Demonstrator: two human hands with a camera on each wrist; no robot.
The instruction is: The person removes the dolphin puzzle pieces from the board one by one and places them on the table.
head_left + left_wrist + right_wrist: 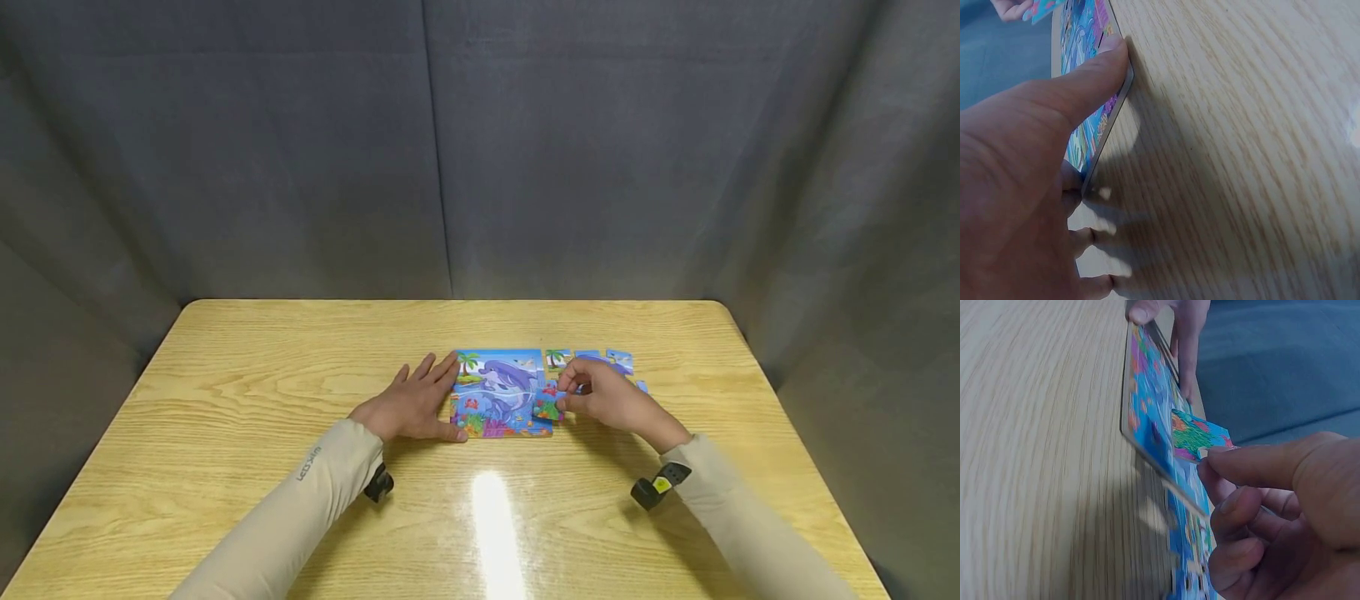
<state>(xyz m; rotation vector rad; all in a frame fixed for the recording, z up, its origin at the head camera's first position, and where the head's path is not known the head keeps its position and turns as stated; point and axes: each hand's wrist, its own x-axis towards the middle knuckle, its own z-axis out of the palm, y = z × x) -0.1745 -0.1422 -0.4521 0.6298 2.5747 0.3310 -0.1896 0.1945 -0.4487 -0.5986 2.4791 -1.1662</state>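
Your left hand (408, 406), fingers spread, touches the left edge of the dolphin puzzle board (501, 387) on the table (247, 358). Your right hand (609, 400) pinches a coral-and-crab jigsaw piece (547, 406) above the board's right side

Left sleeve (296, 510): long, pale beige, smooth cloth, lightly creased along the forearm, ending at the wrist. Lettering (308, 463) on same: small, dark, one line, printed lengthwise near the cuff; exact wording hard to read. Right sleeve (742, 521): long, matching pale beige, soft folds, likewise ending at the wrist. Left wrist camera (378, 483): black, compact, worn on the thumb side, partly hidden by the sleeve. Right wrist camera (646, 493): black, blocky, rounded edges. Strap (678, 474) with same: black, small dots on the surface. Patch (662, 484) between both: bright yellow, angular, small dark mark. Left hand (411, 406) and right hand (609, 402): bare.
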